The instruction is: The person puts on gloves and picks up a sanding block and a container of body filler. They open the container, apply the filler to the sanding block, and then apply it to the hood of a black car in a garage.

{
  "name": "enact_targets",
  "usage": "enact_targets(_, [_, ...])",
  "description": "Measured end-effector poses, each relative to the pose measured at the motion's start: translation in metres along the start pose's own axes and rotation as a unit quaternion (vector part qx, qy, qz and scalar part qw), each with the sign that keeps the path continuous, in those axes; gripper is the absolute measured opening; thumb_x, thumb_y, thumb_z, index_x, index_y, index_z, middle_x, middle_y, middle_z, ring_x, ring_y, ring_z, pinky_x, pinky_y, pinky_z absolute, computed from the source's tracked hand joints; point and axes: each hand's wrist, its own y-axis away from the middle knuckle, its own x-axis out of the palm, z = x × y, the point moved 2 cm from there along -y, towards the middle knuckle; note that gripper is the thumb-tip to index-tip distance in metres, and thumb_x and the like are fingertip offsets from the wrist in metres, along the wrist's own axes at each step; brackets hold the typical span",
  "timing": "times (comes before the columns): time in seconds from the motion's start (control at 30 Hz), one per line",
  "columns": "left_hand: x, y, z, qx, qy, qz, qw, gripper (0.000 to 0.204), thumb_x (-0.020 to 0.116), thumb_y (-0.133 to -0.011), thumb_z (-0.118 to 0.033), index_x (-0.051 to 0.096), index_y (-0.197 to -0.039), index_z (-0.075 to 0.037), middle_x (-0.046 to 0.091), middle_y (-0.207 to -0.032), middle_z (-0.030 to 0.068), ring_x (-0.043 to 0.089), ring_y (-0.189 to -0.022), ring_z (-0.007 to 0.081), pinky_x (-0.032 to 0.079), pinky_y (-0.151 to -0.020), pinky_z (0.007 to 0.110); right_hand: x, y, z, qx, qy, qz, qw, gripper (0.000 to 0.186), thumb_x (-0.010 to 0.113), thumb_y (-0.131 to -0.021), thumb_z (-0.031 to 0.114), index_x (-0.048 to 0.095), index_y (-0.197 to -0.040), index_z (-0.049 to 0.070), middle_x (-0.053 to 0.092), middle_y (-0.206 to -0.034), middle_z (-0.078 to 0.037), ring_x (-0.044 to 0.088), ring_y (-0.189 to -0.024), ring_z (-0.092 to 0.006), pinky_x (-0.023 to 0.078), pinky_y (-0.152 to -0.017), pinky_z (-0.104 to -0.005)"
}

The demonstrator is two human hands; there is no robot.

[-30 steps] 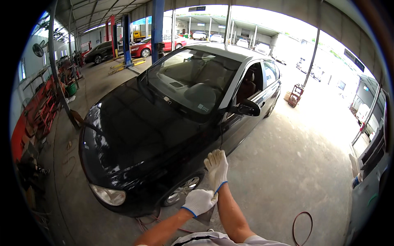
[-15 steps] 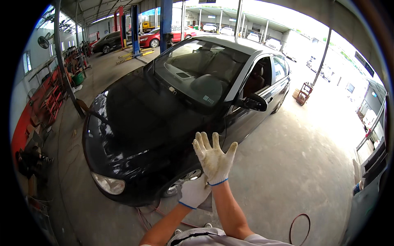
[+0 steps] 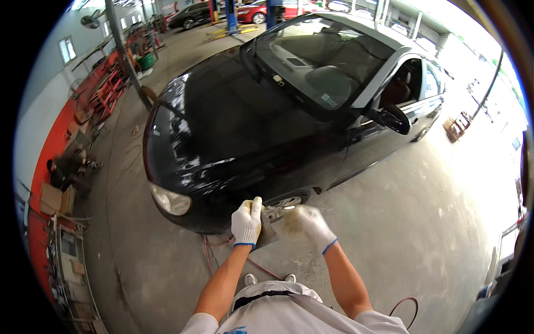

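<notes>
My left hand (image 3: 246, 224), in a white knit glove with a blue cuff edge, is closed with the thumb up, in front of the black car's front fender. It grips a flat grey sheet (image 3: 267, 232) whose material I cannot make out. To its right, my gloved right hand (image 3: 311, 227) is smeared by motion, so its fingers do not show clearly. Behind both hands is the black car (image 3: 239, 128), with its front wheel (image 3: 290, 202) partly hidden by them. The car's headlight (image 3: 170, 200) lies farther left.
A side mirror (image 3: 394, 118) juts from the car. Reddish hoses (image 3: 209, 251) lie on the concrete floor near my feet. At the left wall are a seated person (image 3: 69, 168), cardboard boxes (image 3: 51, 197) and a red rack (image 3: 107, 96). A post (image 3: 127, 53) stands beyond the hood.
My hands have come apart: the right, spread and raised before, has dropped and moved right. The left has turned thumb-up with the grey sheet. The view has tilted down and shifted left.
</notes>
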Motion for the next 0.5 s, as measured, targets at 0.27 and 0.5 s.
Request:
enact_targets(0.27, [0.019, 0.017, 0.052, -0.017, 0.194, 0.073, 0.978, 0.032, 0.066, -0.098, -0.033, 0.071, -0.096, -0.002, 0.074, -0.090, 0.0078, 0.068, -0.084, 0.0166, 0.052, -0.079, 0.031, 0.023, 0.004, -0.064, 0.063, 0.180, -0.035, 0.981, 0.036, 0.073, -0.090, 0.028, 0.071, -0.101, -0.006, 0.073, -0.084, -0.007, 0.065, -0.068, -0.0114, 0.054, -0.062, -0.0283])
enact_targets(0.5, [-0.004, 0.023, 0.053, -0.200, 0.346, 0.147, 0.905, 0.025, 0.076, -0.087, -0.004, 0.067, -0.111, -0.003, 0.071, -0.104, 0.0032, 0.065, -0.090, 0.0111, 0.052, -0.085, 0.026, 0.012, 0.001, -0.052, 0.012, 0.122, -0.118, 0.985, 0.032, 0.074, -0.091, 0.030, 0.068, -0.086, -0.001, 0.066, -0.072, -0.003, 0.058, -0.060, -0.0072, 0.048, -0.053, -0.0265])
